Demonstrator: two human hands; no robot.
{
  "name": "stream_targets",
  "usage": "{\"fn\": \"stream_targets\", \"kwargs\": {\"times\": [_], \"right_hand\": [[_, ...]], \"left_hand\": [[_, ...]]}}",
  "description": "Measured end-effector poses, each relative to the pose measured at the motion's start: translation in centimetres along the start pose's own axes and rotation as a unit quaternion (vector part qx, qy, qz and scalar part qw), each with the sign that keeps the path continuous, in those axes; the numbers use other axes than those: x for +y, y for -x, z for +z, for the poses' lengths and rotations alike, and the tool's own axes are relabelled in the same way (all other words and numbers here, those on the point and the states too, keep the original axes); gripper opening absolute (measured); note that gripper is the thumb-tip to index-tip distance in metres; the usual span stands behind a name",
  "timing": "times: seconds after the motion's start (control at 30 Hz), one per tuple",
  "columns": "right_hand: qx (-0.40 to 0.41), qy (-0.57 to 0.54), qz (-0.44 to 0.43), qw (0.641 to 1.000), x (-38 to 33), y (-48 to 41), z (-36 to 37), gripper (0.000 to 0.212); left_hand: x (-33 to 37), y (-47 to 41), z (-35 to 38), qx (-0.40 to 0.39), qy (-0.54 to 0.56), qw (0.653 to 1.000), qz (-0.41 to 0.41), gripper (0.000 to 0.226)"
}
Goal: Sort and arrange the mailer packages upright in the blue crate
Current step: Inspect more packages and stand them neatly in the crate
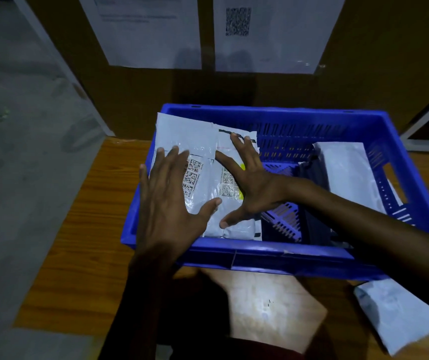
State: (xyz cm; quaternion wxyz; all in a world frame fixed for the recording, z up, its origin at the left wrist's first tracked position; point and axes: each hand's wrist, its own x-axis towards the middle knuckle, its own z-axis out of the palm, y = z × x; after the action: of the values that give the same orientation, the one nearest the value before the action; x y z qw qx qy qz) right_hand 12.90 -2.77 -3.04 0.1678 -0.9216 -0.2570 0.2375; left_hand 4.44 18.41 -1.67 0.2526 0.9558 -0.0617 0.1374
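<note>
A blue crate sits mid-frame on the wooden bench. The left hand and right hand, each grip spread flat, press on grey mailers leaning in the crate's left end.

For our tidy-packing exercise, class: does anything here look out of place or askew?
Yes. One grey plastic mailer package lies flat on the wooden table, outside the blue plastic crate. Inside, the grey labelled mailers under the left hand and right hand lean at a slant, not upright.

Four grey mailers visible, one blue crate.
</note>
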Motion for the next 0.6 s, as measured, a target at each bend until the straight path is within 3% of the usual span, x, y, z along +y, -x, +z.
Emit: {"fn": "stream_targets", "kwargs": {"times": [0.13,0.3,0.6], "right_hand": [[-0.009,-0.001,0.001,1.0,-0.1,-0.2,0.0,0.149],[-0.007,-0.017,-0.004,1.0,0.1,-0.1,-0.1,0.148],[-0.004,-0.035,-0.009,0.999,0.4,-0.5,0.4,0.149]], "left_hand": [[0.3,-1.3,0.1,-0.016,-0.047,0.997,0.065,0.092],[-1.1,-1.9,0.8,-0.101,-0.052,0.993,0.024,0.098],[-1.5,-1.8,0.8,-0.119,-0.026,0.993,-0.004,0.089]]}}
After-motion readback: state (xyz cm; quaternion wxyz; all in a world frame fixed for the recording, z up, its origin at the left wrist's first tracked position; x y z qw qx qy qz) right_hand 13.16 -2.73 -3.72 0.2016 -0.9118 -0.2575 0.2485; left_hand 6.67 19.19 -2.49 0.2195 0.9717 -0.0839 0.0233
